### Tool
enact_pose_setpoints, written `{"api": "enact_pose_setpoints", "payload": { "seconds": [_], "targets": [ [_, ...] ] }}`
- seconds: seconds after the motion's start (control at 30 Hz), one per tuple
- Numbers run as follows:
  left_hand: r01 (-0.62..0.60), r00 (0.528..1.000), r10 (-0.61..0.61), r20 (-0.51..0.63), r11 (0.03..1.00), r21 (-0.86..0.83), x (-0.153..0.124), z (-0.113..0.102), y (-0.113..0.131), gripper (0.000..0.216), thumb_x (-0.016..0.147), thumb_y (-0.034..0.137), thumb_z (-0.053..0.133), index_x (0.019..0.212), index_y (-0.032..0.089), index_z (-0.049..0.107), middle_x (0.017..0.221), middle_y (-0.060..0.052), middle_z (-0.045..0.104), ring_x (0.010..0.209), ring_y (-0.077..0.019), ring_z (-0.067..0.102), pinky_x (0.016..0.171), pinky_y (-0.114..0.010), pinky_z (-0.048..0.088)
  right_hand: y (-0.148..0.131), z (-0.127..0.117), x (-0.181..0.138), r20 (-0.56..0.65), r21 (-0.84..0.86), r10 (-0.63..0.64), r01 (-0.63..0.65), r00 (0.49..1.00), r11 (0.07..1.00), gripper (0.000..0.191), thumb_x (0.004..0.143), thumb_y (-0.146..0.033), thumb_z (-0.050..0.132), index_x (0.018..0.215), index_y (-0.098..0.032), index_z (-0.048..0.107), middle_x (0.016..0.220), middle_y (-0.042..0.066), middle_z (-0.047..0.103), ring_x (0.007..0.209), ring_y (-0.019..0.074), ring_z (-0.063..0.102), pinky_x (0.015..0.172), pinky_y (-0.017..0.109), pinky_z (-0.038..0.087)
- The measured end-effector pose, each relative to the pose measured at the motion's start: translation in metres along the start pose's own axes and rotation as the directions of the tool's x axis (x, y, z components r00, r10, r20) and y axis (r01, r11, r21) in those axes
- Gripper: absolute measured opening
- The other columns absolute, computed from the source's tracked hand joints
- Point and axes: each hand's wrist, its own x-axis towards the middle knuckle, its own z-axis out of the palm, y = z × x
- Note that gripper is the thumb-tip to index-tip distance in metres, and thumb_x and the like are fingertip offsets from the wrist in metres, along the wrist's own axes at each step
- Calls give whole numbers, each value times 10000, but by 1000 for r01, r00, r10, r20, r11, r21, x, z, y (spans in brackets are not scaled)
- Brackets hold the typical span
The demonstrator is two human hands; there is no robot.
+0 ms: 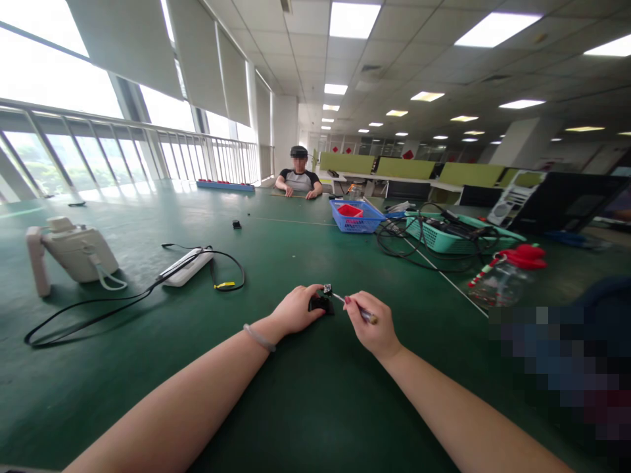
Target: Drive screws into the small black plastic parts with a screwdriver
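My left hand rests on the green table and pins down a small black part. My right hand grips a thin screwdriver with a light shaft and brownish handle end. Its tip points left and touches the top of the black part. A thin band circles my left wrist. Both forearms reach in from the bottom edge.
A white power strip with a black cable lies to the left, beside a beige device. A blue basket, a teal basket of cables and a red-capped bottle stand to the right. Another person sits at the far end.
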Motion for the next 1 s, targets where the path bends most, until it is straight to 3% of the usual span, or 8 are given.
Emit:
{"api": "enact_pose_setpoints", "payload": {
  "seconds": [0.17, 0.33, 0.6, 0.7, 0.9, 1.0],
  "targets": [
    [-26, 1000, 25, 17, 999, 21, 1, -1, 0, 457, 797, 365, 636, 1235, 245, 580, 1127, -61, 675, 1068, -258, 596, 954, -382, 467, 0, -3, 2, -80, -62, 54, -59, 995, 996, 347, 952, -316, 448, 640, -202, 548, 609, 20, 522, 573, 148, 477, 581, 275, 367],
    [-82, 997, 82, 11, 996, 29, 1, -3, 1, 375, 798, 360, 630, 1155, 245, 630, 1095, -43, 692, 1036, -243, 601, 958, -377, 463, 0, 1, 2, -26, -23, 78, -78, 997, 997, 383, 949, -340, 452, 599, -199, 514, 554, -9, 466, 533, 129, 443, 548, 260, 330],
    [-62, 998, 61, 28, 998, 9, 1, -4, 1, 384, 789, 375, 639, 1150, 245, 642, 1081, -41, 699, 1069, -249, 576, 955, -375, 470, 15, 10, 3, 38, 167, 258, -261, 965, 951, 421, 961, -424, 403, 621, -197, 508, 539, -27, 453, 491, 121, 427, 500, 247, 319],
    [-62, 997, 62, 36, 998, 1, 2, -5, 1, 388, 784, 370, 643, 1153, 253, 642, 1078, -38, 700, 1070, -248, 577, 955, -372, 469, 11, 9, 3, 75, 124, 224, -232, 972, 965, 412, 965, -409, 395, 630, -200, 514, 538, -22, 465, 498, 128, 439, 510, 249, 325],
    [-73, 997, 73, 2, 996, 53, 1, -4, 2, 412, 733, 374, 689, 1126, 257, 655, 1049, -41, 706, 1054, -263, 582, 965, -387, 453, -4, 7, 0, 147, -60, 42, -33, 988, 998, 387, 946, -331, 441, 583, -198, 461, 593, -1, 503, 549, 125, 458, 553, 255, 322],
    [-68, 998, 68, 0, 996, 61, 1, -4, 2, 396, 733, 377, 689, 1111, 261, 659, 1029, -40, 710, 1046, -262, 584, 955, -384, 458, -4, 6, 0, 120, 8, 71, -72, 990, 997, 397, 953, -331, 428, 584, -196, 481, 561, -8, 490, 533, 122, 459, 555, 254, 330]
  ]
}}
